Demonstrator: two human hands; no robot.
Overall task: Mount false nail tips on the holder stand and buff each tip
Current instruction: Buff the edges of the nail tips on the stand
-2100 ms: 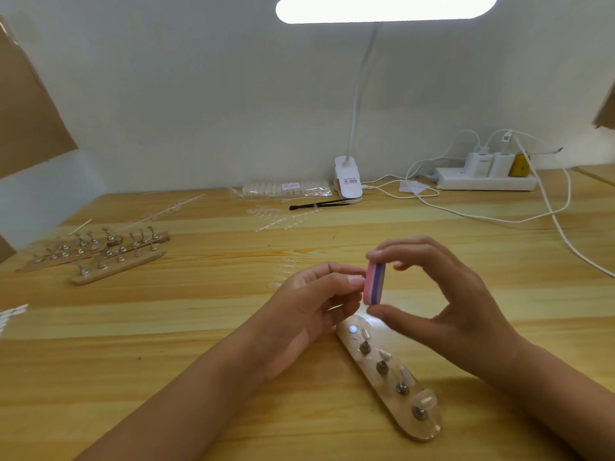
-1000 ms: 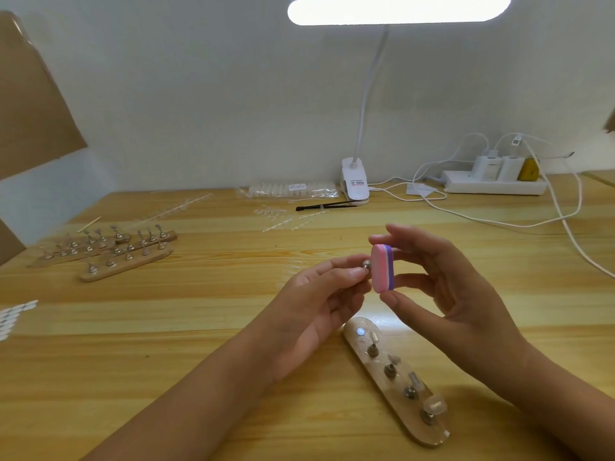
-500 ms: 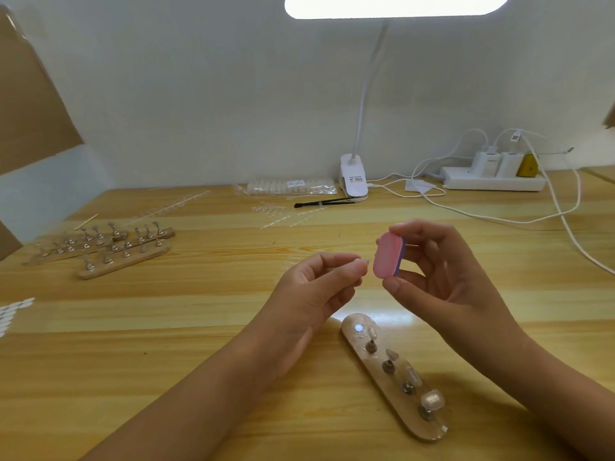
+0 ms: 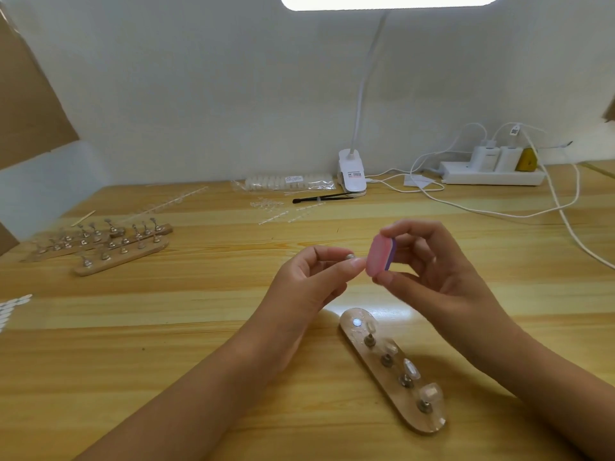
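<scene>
My left hand (image 4: pixel 307 287) pinches a small metal peg with a clear nail tip (image 4: pixel 353 259) between thumb and forefinger. My right hand (image 4: pixel 432 277) grips a pink and purple buffer block (image 4: pixel 379 254) between thumb and fingers, its pink face just right of the nail tip. Below both hands a clear oval holder stand (image 4: pixel 392 371) lies on the wooden table, with several pegs carrying nail tips and one bare spot at its near-left end.
More holder stands (image 4: pixel 109 244) with pegs lie at the left. A bag of nail tips (image 4: pixel 289 182), a black brush (image 4: pixel 319 197) and a clip lamp base (image 4: pixel 352 174) stand at the back. A power strip (image 4: pixel 492 174) with white cables runs along the right.
The buffer block has tilted so its pink face shows, and moved slightly back from the held tip. My left hand has stayed at about the same height above the stand.
</scene>
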